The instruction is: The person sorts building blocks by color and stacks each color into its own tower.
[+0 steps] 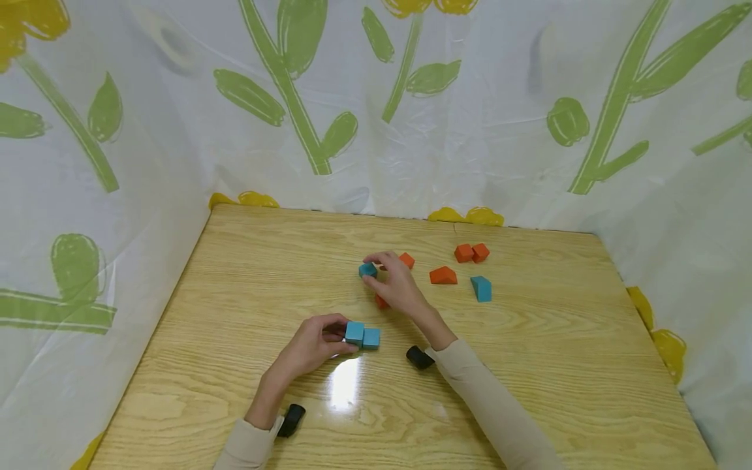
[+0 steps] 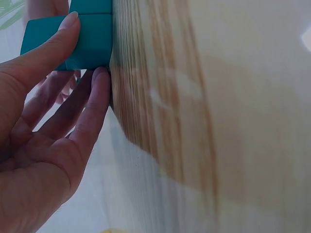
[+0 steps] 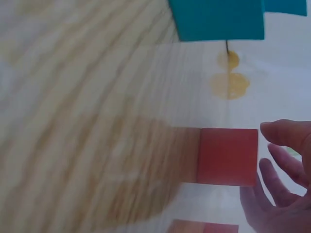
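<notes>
My left hand (image 1: pixel 314 343) holds a small stack of blue cubes. The upper blue cube (image 1: pixel 355 331) sits beside a lower blue cube (image 1: pixel 371 338). In the left wrist view the thumb presses the side of the stacked blue blocks (image 2: pixel 92 43), with a fingertip low against them near the table. Farther back, my right hand (image 1: pixel 398 284) pinches a blue block (image 1: pixel 367 269) between thumb and fingers. Partly hidden beneath that hand is a red block (image 1: pixel 380 301). In the right wrist view a red cube (image 3: pixel 228 156) stands near the fingers; the pinched block does not show there.
Right of the right hand lie a red block (image 1: pixel 407 260), a red wedge-like block (image 1: pixel 443 275), two red cubes (image 1: pixel 464 253) and a blue angled block (image 1: pixel 482 288). Flower-printed white curtains (image 1: pixel 376 163) bound the wooden table (image 1: pixel 529 365) at back and sides.
</notes>
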A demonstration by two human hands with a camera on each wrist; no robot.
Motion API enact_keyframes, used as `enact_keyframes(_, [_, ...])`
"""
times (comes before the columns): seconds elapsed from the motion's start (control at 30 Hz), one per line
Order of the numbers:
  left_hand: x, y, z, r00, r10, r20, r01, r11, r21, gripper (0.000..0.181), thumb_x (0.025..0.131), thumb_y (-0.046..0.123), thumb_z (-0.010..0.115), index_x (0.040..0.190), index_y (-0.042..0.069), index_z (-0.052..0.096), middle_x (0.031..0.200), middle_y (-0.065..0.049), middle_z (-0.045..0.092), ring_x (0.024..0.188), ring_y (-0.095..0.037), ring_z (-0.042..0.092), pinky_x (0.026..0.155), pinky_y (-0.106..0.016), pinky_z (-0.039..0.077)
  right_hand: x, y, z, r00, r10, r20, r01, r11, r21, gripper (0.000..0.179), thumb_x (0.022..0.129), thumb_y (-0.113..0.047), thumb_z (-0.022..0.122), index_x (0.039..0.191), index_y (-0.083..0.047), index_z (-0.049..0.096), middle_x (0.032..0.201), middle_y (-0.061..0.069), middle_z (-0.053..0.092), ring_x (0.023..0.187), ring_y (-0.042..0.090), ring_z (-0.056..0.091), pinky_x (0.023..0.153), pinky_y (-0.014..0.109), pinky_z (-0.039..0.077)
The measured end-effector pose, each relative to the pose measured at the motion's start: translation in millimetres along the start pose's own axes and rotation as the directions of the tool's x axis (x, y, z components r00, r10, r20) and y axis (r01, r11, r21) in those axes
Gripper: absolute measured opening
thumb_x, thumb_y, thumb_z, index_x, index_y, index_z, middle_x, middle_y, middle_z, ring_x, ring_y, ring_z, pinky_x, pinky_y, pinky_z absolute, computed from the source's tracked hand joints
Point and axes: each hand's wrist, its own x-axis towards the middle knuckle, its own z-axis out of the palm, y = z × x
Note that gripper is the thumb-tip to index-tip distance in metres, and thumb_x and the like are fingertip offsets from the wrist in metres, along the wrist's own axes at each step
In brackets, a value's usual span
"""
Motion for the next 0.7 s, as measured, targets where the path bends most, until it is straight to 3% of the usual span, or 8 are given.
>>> enact_keyframes(0.3, [0.0, 0.3, -0.1, 1.000, -0.007, -0.011, 0.007, 1.000, -0.002, 0.027, 0.090, 0.006, 0.080, 0.114, -0.001, 0.070, 0.110, -0.012, 0.070, 0.102, -0.028, 0.069, 0.088, -0.032, 0.059, 9.7, 7.0, 5.4, 0.991, 0.105, 0.085, -0.100, 0.993, -0.064, 0.048, 0.094, -0.005, 0.074, 0.139, 0.003, 0.057, 0.132, 0.022, 0.056, 0.116, 0.034, 0.057, 0.100, 0.045, 0.051])
enact_keyframes(0.7, [0.9, -0.3, 1.0, 1.000, -0.012, -0.010, 0.012, 1.000, 0.006, 0.027, 0.089, 0.005, 0.081, 0.113, 0.001, 0.070, 0.108, -0.010, 0.071, 0.101, -0.025, 0.069, 0.087, -0.030, 0.059, 9.0, 5.3, 4.7, 0.986, 0.138, 0.094, -0.129, 0.987, -0.090, 0.040, 0.093, -0.006, 0.076, 0.130, 0.003, 0.063, 0.125, 0.021, 0.060, 0.110, 0.032, 0.060, 0.099, 0.043, 0.052])
